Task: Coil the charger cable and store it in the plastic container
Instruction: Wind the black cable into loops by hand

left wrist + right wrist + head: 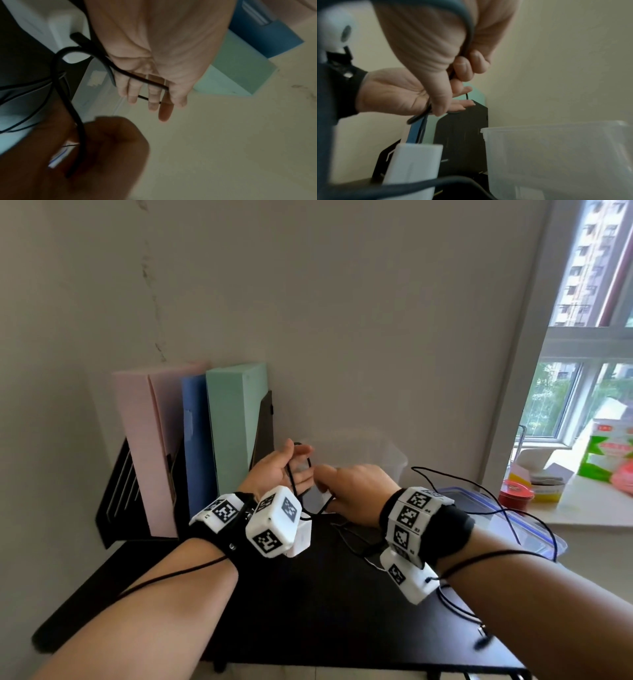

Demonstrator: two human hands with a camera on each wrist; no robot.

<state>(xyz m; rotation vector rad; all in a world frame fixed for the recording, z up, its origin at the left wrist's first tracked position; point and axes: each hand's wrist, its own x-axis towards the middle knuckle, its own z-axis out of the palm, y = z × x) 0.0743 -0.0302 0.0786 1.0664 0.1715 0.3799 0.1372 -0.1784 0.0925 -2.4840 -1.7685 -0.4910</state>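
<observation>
Head view: both hands raised over a black worktop [308,611], close together, just in front of a clear plastic container [380,455] that stands by the wall. Left hand [284,470] palm up, fingers straight and slightly spread. Black charger cable [310,470] loops round those fingers; one strand crosses the palm and drops past the wrist. Right hand [356,491] just beside the left, back of the hand to the camera, fingers curled under.

Left wrist view: left hand [154,65] flat, cable [68,94] crossing the fingers near their bases, a second thin strand farther out toward the tips. A loop swings off to the side and down into the right hand [96,148], which is dark and blurred.

Right wrist view: right hand [447,56] pinches the cable [469,33] between thumb and curled fingers, directly above the left hand's [393,93] palm. Cable not in the container [556,155]; the tub stands uncovered, rim visible, contents not readable through the cloudy wall. A white block [414,166], likely the charger body, hangs in the foreground below the hands.

Surroundings, head view: blue-edged lid [486,508] flat at the right end of the worktop, thin black leads across it. Pink, blue and green folders [236,422] upright in a black rack [116,501] at left. Window sill at right with a red tin [517,494] and cartons.
</observation>
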